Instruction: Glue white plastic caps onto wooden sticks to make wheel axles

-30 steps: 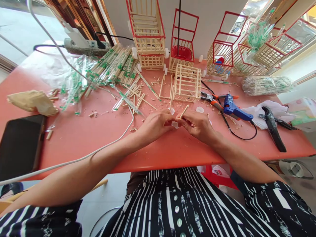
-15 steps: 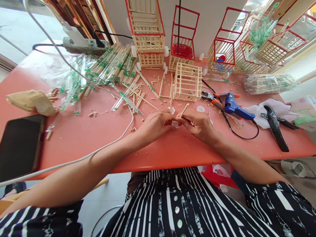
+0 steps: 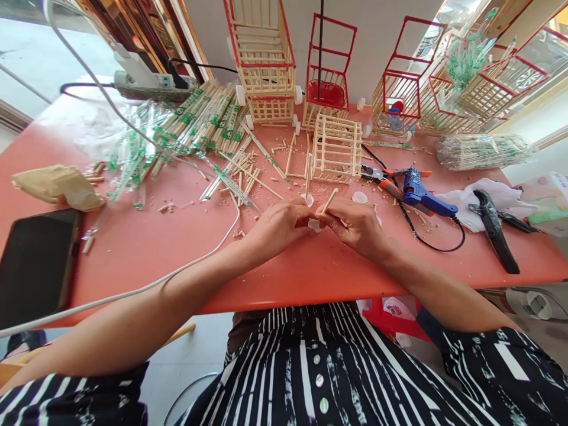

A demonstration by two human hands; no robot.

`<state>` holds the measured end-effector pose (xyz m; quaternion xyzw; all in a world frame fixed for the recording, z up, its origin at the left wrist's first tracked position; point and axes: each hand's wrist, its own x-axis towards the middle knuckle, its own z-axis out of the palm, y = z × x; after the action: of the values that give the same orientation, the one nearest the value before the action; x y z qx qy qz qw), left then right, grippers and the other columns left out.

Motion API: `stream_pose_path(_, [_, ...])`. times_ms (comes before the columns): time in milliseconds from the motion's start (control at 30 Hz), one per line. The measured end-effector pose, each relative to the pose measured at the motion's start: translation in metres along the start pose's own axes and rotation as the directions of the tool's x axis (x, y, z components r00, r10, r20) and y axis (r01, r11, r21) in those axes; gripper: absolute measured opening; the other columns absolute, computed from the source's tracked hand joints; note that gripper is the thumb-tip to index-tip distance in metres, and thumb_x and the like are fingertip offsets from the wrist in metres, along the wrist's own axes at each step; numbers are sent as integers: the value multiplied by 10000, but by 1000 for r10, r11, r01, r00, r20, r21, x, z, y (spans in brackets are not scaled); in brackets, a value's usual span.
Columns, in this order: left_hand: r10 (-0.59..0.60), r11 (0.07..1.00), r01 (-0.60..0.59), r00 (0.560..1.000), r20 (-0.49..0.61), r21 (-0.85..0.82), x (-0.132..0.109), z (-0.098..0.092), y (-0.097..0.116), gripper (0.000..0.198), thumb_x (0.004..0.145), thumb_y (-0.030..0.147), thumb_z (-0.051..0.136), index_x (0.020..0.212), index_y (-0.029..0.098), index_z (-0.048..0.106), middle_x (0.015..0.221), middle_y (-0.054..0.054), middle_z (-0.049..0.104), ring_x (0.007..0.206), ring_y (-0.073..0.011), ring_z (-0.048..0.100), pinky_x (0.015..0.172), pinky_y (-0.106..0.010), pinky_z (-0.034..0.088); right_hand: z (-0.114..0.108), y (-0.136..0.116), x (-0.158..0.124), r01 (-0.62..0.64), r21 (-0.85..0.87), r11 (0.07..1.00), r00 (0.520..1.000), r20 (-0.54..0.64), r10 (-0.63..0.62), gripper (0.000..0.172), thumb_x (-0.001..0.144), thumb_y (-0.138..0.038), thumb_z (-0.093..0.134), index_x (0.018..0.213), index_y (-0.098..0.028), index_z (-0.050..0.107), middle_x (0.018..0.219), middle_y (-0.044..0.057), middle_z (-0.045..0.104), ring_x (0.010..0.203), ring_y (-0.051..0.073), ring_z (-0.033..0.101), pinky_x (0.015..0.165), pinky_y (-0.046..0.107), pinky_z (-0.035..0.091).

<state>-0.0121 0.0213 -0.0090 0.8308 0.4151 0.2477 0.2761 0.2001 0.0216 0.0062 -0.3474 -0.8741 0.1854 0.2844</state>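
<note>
My left hand (image 3: 275, 228) and my right hand (image 3: 355, 225) meet over the middle of the red table (image 3: 146, 248). Between their fingertips sits a small white plastic cap (image 3: 314, 224), pinched by the left fingers. The right fingers are closed round a short wooden stick (image 3: 329, 200) that points up and away from the cap. Two more white caps (image 3: 359, 196) lie just beyond the hands. An unpainted stick cage (image 3: 337, 148) stands a little farther back.
A blue glue gun (image 3: 421, 198) with pliers (image 3: 381, 176) lies right of the hands, black cutters (image 3: 494, 231) farther right. Wrapped chopsticks (image 3: 204, 118) and loose sticks cover the back left. Red-framed stick cages (image 3: 266, 53) line the rear. A phone (image 3: 33, 260) lies at left, crossed by a white cable (image 3: 177, 272).
</note>
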Motion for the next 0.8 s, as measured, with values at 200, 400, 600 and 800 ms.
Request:
stream_pose_path(200, [61,998,-61,998,-7,13,-2,0,-1,105,931,232,655,877,192,735,833,-10,625,802,-163,605,716,-257,391,1,2,-1,15,-12,1000,1000,-12,-15,311,1053,-317,547,778,-189,614,759,34,666,728,145,606,705,259,428])
stream_pose_path(400, [70,997,-69,997,-22,18,-2,3,-4,91,930,229,673,896,191,748,845,-12,633,824,-165,620,722,-255,393,1,1,-1,-19,-10,1000,1000,3,19,318,1059,-325,534,782,-195,621,788,39,695,754,151,626,723,264,448])
stream_pose_path(600, [37,999,-37,999,5,30,-1,0,-1,106,937,234,663,909,192,756,865,-25,646,850,-181,632,739,-267,411,1,0,-1,-16,-13,1000,1000,-12,16,280,1054,-316,547,826,-196,656,804,43,720,759,156,647,723,266,463])
stream_pose_path(800, [22,999,-23,1000,22,23,-2,-1,2,103,935,218,656,913,195,754,909,-33,670,891,-193,646,775,-279,435,1,-1,-2,-35,-14,999,999,-2,35,239,1044,-293,554,861,-198,675,864,56,737,788,172,656,742,286,475])
